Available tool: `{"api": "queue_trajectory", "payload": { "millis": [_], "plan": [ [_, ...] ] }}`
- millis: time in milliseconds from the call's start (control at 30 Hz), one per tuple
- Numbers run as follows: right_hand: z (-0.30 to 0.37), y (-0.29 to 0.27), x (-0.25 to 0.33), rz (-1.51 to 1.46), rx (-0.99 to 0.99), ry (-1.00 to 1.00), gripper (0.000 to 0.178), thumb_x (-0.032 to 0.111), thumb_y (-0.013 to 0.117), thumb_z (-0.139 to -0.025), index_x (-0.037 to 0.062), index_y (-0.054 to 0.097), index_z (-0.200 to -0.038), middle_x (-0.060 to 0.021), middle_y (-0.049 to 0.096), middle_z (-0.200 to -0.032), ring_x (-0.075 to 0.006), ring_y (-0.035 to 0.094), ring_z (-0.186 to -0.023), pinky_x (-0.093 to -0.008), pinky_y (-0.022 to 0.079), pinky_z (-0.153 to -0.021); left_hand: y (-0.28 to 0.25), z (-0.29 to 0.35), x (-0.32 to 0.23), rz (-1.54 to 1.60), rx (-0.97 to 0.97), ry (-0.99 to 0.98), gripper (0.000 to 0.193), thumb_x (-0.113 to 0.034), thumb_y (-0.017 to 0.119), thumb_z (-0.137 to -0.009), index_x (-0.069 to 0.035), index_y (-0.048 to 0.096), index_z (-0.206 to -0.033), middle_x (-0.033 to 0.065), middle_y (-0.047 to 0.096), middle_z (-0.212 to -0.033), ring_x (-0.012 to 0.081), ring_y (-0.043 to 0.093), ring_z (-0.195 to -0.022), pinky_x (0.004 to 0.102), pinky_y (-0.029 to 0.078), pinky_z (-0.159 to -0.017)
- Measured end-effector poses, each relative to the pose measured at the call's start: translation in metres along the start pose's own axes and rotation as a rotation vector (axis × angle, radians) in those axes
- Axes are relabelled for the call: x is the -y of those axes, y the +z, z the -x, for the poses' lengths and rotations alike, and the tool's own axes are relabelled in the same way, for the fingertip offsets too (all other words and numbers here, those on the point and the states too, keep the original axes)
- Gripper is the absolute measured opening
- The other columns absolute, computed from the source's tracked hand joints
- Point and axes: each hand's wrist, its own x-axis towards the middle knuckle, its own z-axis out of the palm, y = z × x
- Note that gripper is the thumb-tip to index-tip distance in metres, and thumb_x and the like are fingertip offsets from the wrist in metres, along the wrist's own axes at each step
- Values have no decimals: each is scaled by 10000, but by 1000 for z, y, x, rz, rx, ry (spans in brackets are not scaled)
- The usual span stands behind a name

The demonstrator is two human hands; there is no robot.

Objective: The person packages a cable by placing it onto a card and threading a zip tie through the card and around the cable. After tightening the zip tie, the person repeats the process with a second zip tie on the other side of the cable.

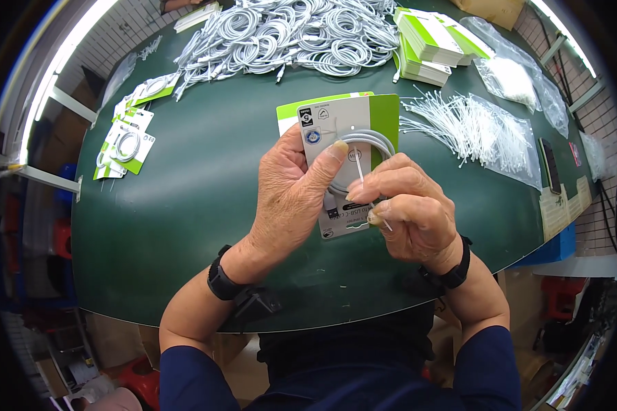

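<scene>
Between my hands is a white and green packaging card (384, 113), tilted up over the green table. A coiled grey USB cable (370, 137) lies against its face, with a dark-tipped plug hanging near the card's lower part. My left hand (291, 188) grips the card's left edge, its thumb pressing the coil against it. In the fingers of my right hand (415, 205) is a thin white cable tie (360, 164), slanting across the coil. Part of the coil is hidden behind my right fingers. Behind this card, the green edge of another card shows.
A big heap of coiled grey cables (288, 41) covers the far middle. Stacked cards (428, 44) stand right of it. Loose white cable ties (459, 130) spill from a clear bag, near a phone (550, 164). Carded cables (127, 144) lie at the left.
</scene>
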Motion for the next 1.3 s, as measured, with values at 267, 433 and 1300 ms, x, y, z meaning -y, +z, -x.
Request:
{"api": "queue_trajectory", "payload": {
  "millis": [267, 433, 1300],
  "plan": [
    [4, -2, 1, -89, -29, 42, 119, 106, 640, -1033, 83, 523, -1040, -145, 697, -1038, -265, 701, -892, -390, 555, -779, 2, 1, 0, 24, -5, 19, 284, -96, 647, -1032, 35, 606, -1281, 103, 741, -1120, 109, 694, -964, 271, 584, -830],
    [6, 3, -2, -126, -102, 29, 117, 43, 670, -992, 72, 563, -1030, -138, 716, -1011, -244, 684, -823, -359, 551, -726, 4, 2, 2, 39, -14, 16, 277, -97, 651, -1031, 40, 616, -1269, 104, 743, -1110, 108, 692, -962, 271, 583, -828],
    [1, 5, 2, 24, -281, 193, 206, -91, 757, -869, 11, 639, -1004, -160, 730, -928, -232, 716, -842, -333, 555, -730, 7, 10, 11, -123, 75, 39, 289, -65, 642, -1006, 40, 606, -1273, 118, 738, -1109, 135, 691, -986, 307, 582, -872]
  ]
}}
